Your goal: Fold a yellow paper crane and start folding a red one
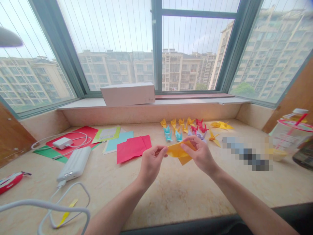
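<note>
A partly folded sheet of yellow origami paper point(178, 150) is held up over the stone counter between my two hands. My left hand point(152, 162) pinches its left corner between thumb and fingers. Gripping the right part is my right hand point(199, 152), its thumb on the near face and its fingers behind. One flap of the paper points down. Behind the hands stand several folded paper cranes in yellow point(181, 121), blue point(179, 135), red point(199, 122) and purple point(192, 133). Some of them are partly hidden by my right hand.
Pink paper sheets point(132, 149) lie left of my hands, with blue, green and red sheets beyond. A white power bank point(74, 163), a charger point(62, 143) and cables occupy the left. Plastic cups point(290, 137) stand far right. A white box point(128, 94) rests on the sill.
</note>
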`<state>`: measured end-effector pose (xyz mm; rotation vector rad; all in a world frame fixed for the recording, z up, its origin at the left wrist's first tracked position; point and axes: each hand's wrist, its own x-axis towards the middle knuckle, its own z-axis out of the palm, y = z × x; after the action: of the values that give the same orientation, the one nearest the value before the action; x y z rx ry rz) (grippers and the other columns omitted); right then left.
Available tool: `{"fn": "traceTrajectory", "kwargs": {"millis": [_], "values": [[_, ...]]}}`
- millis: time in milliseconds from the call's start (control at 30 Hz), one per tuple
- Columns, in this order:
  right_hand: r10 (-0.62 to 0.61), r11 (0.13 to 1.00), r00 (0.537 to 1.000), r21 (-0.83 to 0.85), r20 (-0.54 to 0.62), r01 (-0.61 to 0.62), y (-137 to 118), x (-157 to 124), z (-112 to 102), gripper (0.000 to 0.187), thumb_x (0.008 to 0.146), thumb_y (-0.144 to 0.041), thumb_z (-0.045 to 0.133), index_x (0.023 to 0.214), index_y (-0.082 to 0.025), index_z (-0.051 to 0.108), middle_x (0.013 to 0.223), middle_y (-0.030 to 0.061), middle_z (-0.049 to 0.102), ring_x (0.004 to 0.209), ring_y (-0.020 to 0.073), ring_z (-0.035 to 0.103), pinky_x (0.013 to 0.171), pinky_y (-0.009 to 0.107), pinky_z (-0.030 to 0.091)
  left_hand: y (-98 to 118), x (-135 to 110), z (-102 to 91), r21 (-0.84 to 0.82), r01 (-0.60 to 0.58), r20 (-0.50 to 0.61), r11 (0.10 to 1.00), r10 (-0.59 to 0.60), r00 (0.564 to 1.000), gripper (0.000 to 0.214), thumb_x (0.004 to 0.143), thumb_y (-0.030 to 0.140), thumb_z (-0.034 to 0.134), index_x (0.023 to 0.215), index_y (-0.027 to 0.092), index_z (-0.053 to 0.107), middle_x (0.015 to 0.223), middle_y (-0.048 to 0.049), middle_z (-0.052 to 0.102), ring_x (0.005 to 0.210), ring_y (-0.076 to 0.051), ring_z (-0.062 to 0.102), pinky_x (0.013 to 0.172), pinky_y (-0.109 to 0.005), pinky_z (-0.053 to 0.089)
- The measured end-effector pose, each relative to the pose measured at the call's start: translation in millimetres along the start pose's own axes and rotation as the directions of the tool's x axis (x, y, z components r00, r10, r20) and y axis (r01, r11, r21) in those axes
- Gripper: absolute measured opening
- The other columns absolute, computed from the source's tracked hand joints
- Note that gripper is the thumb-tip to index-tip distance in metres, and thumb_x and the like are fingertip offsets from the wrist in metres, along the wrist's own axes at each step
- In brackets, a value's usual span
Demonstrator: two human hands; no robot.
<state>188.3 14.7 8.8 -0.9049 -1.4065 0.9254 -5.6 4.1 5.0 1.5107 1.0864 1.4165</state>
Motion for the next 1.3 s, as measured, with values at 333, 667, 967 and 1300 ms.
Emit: {"fn": "traceTrajectory", "kwargs": {"millis": [333,667,967,1300], "values": [[-0.004,1.000,1.000,0.019,-0.030,0.004,0,3,-2,0.025,0.075,-0.039,0.077,0.088,-0.021,0.064,0.086,0.0038,0.074,0.081,0.0192,0.071,0.071,0.030,0.059,9,-1,0.5,-0.083,0.052,0.035,0.995,-0.049,0.998,0.032,0.085,0.042,0.065,0.081,0.010,0.071,0.073,-0.0087,0.076,0.067,-0.019,0.072,0.066,-0.028,0.059],[-0.025,0.998,0.995,-0.058,-0.093,0.020,1,0,-2,0.022,0.078,-0.037,0.074,0.089,-0.021,0.066,0.086,0.0051,0.074,0.081,0.0211,0.073,0.070,0.031,0.061,14,-4,-2.2,0.008,-0.022,0.082,1.000,0.021,0.996,0.037,0.086,0.043,0.064,0.106,0.012,0.067,0.103,-0.0135,0.074,0.090,-0.022,0.072,0.080,-0.032,0.056],[-0.073,0.977,0.987,-0.186,0.144,0.100,1,-5,-2,0.027,0.081,-0.032,0.071,0.106,-0.023,0.068,0.091,0.0035,0.073,0.087,0.0202,0.071,0.077,0.032,0.059,11,-4,-1.5,0.126,0.097,0.371,0.987,-0.138,0.919,0.028,0.088,0.034,0.060,0.090,0.010,0.074,0.081,-0.0071,0.074,0.073,-0.018,0.066,0.062,-0.023,0.046],[-0.015,0.996,0.996,-0.081,0.088,0.022,-1,4,-11,0.038,0.079,-0.037,0.073,0.113,-0.022,0.064,0.086,0.0040,0.071,0.078,0.0197,0.070,0.069,0.032,0.059,18,-8,1.4,-0.162,0.232,0.434,0.959,-0.142,0.890,0.046,0.084,0.043,0.067,0.119,0.014,0.061,0.088,-0.0097,0.074,0.080,-0.021,0.071,0.078,-0.033,0.055]]}}
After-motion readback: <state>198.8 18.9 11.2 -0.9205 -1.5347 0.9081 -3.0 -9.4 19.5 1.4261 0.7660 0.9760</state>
